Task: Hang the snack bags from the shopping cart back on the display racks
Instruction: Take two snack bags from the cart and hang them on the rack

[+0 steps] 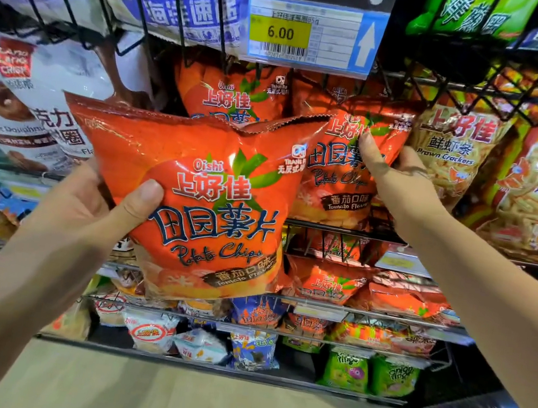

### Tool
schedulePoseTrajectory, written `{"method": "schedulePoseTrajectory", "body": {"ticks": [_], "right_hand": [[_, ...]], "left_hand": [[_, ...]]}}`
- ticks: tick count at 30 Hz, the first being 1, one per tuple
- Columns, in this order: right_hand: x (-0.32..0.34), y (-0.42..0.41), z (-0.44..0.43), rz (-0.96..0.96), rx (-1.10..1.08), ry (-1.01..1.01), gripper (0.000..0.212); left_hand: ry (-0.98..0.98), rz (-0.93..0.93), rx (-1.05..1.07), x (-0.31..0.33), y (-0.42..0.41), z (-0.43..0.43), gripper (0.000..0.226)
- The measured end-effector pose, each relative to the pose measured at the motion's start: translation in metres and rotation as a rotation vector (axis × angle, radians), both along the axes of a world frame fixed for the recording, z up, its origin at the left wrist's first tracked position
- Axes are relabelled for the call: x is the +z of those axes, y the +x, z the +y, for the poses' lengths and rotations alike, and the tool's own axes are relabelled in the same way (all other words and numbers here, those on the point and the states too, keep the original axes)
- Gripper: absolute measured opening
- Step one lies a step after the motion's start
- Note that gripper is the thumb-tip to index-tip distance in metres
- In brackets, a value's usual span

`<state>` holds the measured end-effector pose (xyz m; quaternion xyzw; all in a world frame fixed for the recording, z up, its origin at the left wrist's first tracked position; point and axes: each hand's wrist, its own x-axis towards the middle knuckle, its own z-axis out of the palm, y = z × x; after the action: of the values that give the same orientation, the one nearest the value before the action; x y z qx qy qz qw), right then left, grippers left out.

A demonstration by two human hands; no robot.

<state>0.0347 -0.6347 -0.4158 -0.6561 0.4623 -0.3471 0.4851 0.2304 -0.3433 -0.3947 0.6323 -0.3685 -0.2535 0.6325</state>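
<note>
My left hand point(94, 210) grips a red Oishi tomato potato chip bag point(217, 169) by its left side, thumb on the front, held in front of the wire rack point(343, 230). My right hand point(398, 184) holds a second, identical red chip bag point(340, 176) by its right edge, thumb pressed on the front. That bag sits tilted in the rack's middle row, in front of more red chip bags point(231, 94). The shopping cart is out of view.
A price tag reading 6.00 point(310, 33) hangs above the red bags. Prawn cracker bags point(455, 150) fill the rack to the right, doughnut snack bags point(29, 101) the left. Lower shelves point(277, 329) hold mixed snacks. Pale floor point(198, 401) lies below.
</note>
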Motion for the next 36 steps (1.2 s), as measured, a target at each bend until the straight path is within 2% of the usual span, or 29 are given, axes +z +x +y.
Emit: {"method": "schedulePoseTrajectory", "body": {"ticks": [1,6,11,17,19,20,23,24,27,31,34,36], "right_hand": [[-0.001,0.0,0.0,-0.014,-0.027,-0.007,0.122],[-0.001,-0.001,0.0,-0.045,-0.084,-0.064,0.111],[-0.001,0.001,-0.005,0.037,-0.11,-0.069,0.102],[0.002,-0.01,-0.001,0.028,-0.068,0.003,0.116],[0.005,-0.014,0.002,0.005,-0.028,0.016,0.114],[0.006,-0.016,0.003,0.001,-0.013,0.019,0.107],[0.013,-0.022,0.016,-0.036,0.041,-0.021,0.067],[0.016,-0.026,0.024,-0.053,0.051,-0.033,0.061],[0.016,-0.038,0.047,-0.036,0.05,-0.089,0.072],[0.027,-0.048,0.078,0.082,0.066,-0.23,0.082],[0.039,-0.049,0.092,0.103,0.077,-0.292,0.079],[0.047,-0.05,0.101,0.082,0.116,-0.287,0.072]], "left_hand": [[0.002,0.005,0.007,-0.001,0.0,0.0,0.094],[0.017,0.027,0.012,-0.002,-0.001,0.001,0.096],[0.023,0.032,-0.008,-0.003,-0.003,-0.001,0.1],[0.021,0.039,-0.031,-0.001,-0.006,-0.005,0.089],[0.012,0.043,-0.036,-0.001,-0.008,-0.006,0.087],[0.009,0.044,-0.043,0.0,-0.009,-0.006,0.085],[0.006,0.056,-0.056,0.004,-0.013,-0.007,0.088],[0.005,0.059,-0.051,0.006,-0.014,-0.008,0.089],[-0.004,0.082,-0.039,0.015,-0.017,-0.012,0.081],[0.025,0.057,-0.06,0.03,-0.018,-0.015,0.071],[0.027,0.018,-0.089,0.041,-0.021,-0.017,0.047],[0.032,-0.008,-0.107,0.047,-0.023,-0.018,0.043]]}}
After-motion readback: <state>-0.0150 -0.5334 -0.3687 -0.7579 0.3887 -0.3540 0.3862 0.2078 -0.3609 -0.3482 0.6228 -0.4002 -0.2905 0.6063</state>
